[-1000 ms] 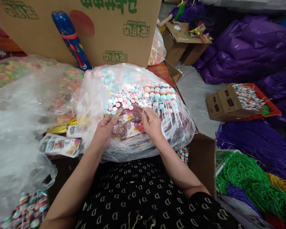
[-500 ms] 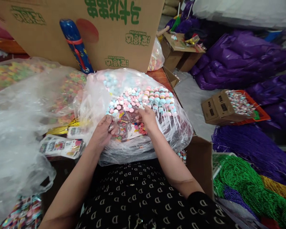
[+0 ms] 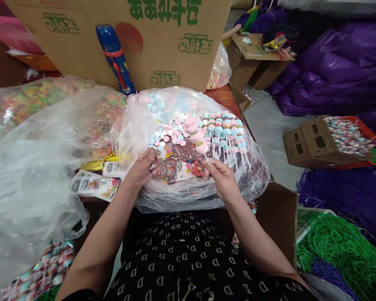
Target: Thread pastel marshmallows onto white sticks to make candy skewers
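Lifted since a moment ago, one candy skewer (image 3: 196, 133) now stands tilted above the heap, its stick pinched between the fingertips of the right hand (image 3: 222, 177), which earlier lay flat on the pile. Pink, white and pale discs are stacked along the skewer, the top leaning left. The left hand (image 3: 143, 168) grips the edge of a small printed packet (image 3: 178, 169) lying on the clear plastic bag (image 3: 138, 125), thumb on top, fingers curled under. Loose pastel candies (image 3: 169, 136) sit just behind the packet, and a row of finished skewers (image 3: 227, 129) lies side by side to the right, sticks pointing toward the person. More printed packets (image 3: 94, 184) lie left of the bag, near a second plastic bag (image 3: 34, 159) of coloured sweets. Behind stands a big cardboard box (image 3: 163, 37) with green print, a blue bottle (image 3: 115, 58) leaning against it. Farther right, a small carton (image 3: 310, 142) holds more skewers, amid purple and green bead strands (image 3: 335, 246).
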Demonstrator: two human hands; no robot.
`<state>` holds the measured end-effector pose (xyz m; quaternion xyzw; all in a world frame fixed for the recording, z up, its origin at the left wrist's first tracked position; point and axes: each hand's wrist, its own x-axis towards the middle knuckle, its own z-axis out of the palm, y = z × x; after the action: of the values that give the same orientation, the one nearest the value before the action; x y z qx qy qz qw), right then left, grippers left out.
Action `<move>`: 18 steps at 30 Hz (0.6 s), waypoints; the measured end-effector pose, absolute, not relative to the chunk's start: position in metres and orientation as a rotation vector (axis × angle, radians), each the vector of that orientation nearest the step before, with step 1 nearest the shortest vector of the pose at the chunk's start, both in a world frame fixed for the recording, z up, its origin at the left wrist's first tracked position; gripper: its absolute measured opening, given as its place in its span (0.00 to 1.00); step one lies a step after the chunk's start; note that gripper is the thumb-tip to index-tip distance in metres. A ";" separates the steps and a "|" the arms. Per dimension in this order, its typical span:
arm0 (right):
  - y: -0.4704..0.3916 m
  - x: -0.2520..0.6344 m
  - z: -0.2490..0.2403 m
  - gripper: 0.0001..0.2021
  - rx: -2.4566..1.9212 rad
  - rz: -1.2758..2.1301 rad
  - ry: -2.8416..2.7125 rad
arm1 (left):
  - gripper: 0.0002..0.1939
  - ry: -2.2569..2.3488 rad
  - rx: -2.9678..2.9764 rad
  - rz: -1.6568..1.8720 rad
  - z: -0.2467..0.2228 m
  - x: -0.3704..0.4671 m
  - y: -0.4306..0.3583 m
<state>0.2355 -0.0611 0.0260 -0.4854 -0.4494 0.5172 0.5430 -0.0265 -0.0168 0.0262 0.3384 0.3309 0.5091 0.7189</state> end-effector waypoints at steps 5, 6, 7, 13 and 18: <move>-0.081 0.271 0.014 0.17 -1.225 1.083 -1.318 | 0.30 0.751 0.785 1.084 0.027 -0.024 -0.014; -0.083 0.277 0.012 0.17 -1.240 1.071 -1.344 | 0.30 0.755 0.796 1.080 0.027 -0.024 -0.014; -0.084 0.281 0.009 0.16 -1.255 1.063 -1.365 | 0.30 0.759 0.809 1.075 0.027 -0.024 -0.014; -0.087 0.302 -0.002 0.15 -1.302 0.987 -1.525 | 0.28 0.808 0.885 1.015 0.020 -0.027 -0.012; -0.087 0.318 -0.004 0.16 -1.356 0.975 -1.588 | 0.28 0.836 0.971 0.920 0.024 -0.026 -0.012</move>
<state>0.3182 -0.0869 -0.0038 -0.5375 -0.6295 0.3866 0.4066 -0.0259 -0.0116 0.0240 0.4365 0.3762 0.4140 0.7047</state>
